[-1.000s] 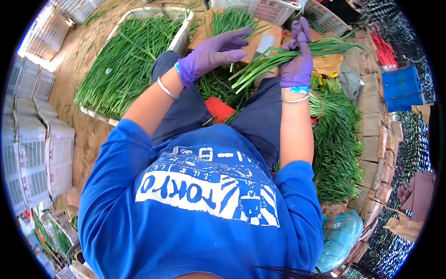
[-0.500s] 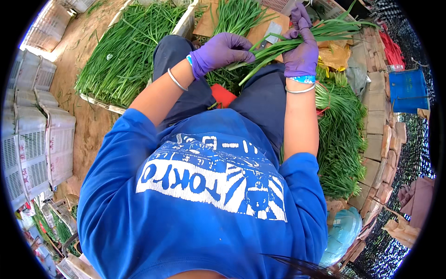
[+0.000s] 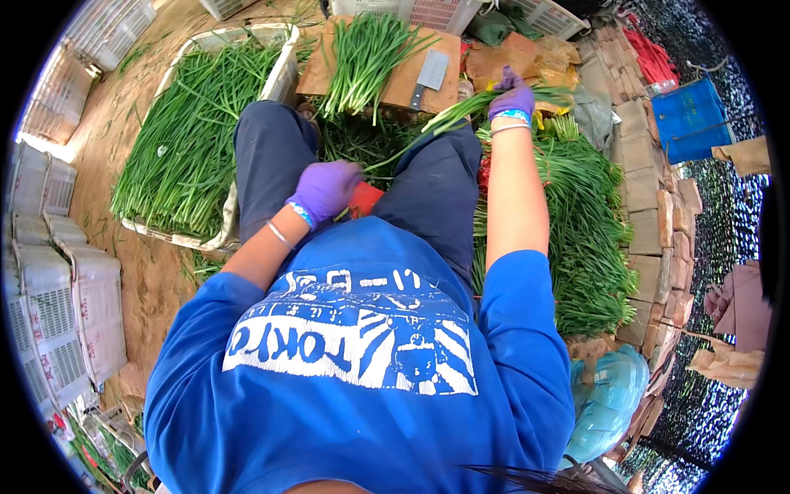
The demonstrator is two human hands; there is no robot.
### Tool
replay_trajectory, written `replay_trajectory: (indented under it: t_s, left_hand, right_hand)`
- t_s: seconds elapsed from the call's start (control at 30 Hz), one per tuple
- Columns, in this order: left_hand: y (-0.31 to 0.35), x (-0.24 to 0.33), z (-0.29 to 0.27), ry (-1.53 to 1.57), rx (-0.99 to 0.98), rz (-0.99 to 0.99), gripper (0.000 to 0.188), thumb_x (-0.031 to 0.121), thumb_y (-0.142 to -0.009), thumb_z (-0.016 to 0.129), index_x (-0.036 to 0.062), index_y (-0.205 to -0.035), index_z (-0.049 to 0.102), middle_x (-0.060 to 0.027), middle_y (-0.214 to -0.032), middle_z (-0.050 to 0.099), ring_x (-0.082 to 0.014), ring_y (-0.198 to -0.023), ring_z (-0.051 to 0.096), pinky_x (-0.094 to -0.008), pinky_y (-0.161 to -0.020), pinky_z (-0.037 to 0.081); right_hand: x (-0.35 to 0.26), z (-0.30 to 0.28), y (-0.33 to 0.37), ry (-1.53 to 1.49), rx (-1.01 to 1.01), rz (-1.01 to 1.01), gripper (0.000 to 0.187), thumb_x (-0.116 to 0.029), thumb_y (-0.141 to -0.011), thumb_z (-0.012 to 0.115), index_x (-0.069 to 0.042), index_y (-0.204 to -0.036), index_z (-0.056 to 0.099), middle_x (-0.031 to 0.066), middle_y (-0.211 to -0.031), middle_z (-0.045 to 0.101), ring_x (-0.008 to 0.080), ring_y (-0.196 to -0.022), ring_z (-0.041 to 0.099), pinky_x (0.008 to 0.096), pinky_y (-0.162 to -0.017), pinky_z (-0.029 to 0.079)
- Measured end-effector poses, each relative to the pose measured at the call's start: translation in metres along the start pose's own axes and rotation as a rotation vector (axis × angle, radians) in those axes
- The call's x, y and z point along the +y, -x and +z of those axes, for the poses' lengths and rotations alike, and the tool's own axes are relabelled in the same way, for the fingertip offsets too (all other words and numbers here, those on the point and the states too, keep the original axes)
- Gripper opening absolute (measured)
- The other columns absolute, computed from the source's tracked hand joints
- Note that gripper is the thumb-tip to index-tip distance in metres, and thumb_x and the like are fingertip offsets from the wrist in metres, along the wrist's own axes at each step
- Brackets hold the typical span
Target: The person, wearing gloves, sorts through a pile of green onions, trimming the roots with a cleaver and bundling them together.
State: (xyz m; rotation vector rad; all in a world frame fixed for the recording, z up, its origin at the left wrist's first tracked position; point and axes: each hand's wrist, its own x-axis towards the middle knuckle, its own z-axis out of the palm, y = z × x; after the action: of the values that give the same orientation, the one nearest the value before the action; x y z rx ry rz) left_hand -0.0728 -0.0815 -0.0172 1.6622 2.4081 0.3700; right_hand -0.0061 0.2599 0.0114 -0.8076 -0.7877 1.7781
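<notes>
My right hand [image 3: 512, 97], in a purple glove, is closed round a small bunch of green chives [image 3: 462, 109] above my right knee. The stem ends point left and the leaves stick out to the right. My left hand [image 3: 325, 191], gloved the same way and slightly blurred, is low over my lap with its fingers closed. A thin chive stalk [image 3: 380, 164] runs from its fingertips up toward the bunch. Beyond my knees, a loose pile of chives [image 3: 362, 64] lies on a wooden board [image 3: 449, 48], beside a cleaver [image 3: 431, 72] with a dark handle.
At my left stands a white crate [image 3: 288, 59] heaped with chives. Tied chive bundles [image 3: 580, 239] lie along my right side, next to a brick edge [image 3: 646, 210]. Stacked white crates [image 3: 99, 309] are farther left. Trimmed leaves [image 3: 366, 142] and something red [image 3: 364, 198] show between my legs.
My left hand has moved from beside the bunch down and back toward my lap. My right hand still holds the chives, now lower in the picture. The whole view has shifted, showing more of the board.
</notes>
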Motion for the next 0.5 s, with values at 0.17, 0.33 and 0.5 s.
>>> replay_trajectory:
  t_s: [0.17,0.33,0.5]
  left_hand:
    - [-0.014,0.021,-0.033,-0.106,0.251,0.217,0.056,0.03,-0.069,0.066,0.0145,-0.119,0.046,-0.0112,-0.079,0.059,-0.0286,-0.07,0.059,-0.0384,-0.059,0.046]
    - [-0.073,0.062,-0.096,0.246,0.647,0.05,0.055,0.029,-0.068,0.068,0.0105,-0.117,0.049,-0.0125,-0.09,0.06,-0.0295,-0.076,0.058,-0.037,-0.066,0.046]
    - [-0.083,0.057,-0.09,0.411,0.635,0.059,0.027,0.026,-0.073,0.064,0.0014,-0.085,0.063,-0.0137,-0.07,0.06,-0.0285,-0.066,0.058,-0.0345,-0.06,0.046]
  right_hand:
    - [-0.035,0.032,0.007,-0.075,0.011,-0.062,0.011,-0.015,-0.08,0.055,-0.006,-0.074,0.055,0.0017,-0.061,0.054,0.0117,-0.044,0.039,0.0275,-0.045,0.035]
    - [-0.018,0.091,0.074,-0.052,-0.308,-0.113,0.02,-0.014,-0.083,0.053,-0.006,-0.099,0.061,0.0036,-0.081,0.065,0.01,-0.049,0.044,0.0226,-0.045,0.036]
    - [-0.022,0.113,0.128,0.075,-0.402,-0.109,0.02,-0.012,-0.081,0.053,-0.004,-0.097,0.061,0.0059,-0.076,0.064,0.0095,-0.041,0.043,0.0216,-0.038,0.035]
